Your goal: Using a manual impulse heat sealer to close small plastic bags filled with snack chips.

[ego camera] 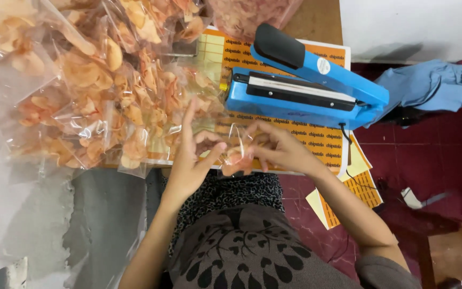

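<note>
Both forearms reach forward from the lap and meet over the near edge of the desk (316, 21). The left hand (191, 155) stands with palm turned inward, its fingers (190, 113) spread apart and pointing up, the thumb touching a small clear bag of chips (235, 152). The right hand (279, 147) bends at the wrist, fingers pinched on that bag. The bag sits between the hands, just in front of the blue heat sealer (306, 85), whose arm is raised. A pile of filled chip bags (97, 80) lies to the left, on orange printed sheets (327, 144).
</note>
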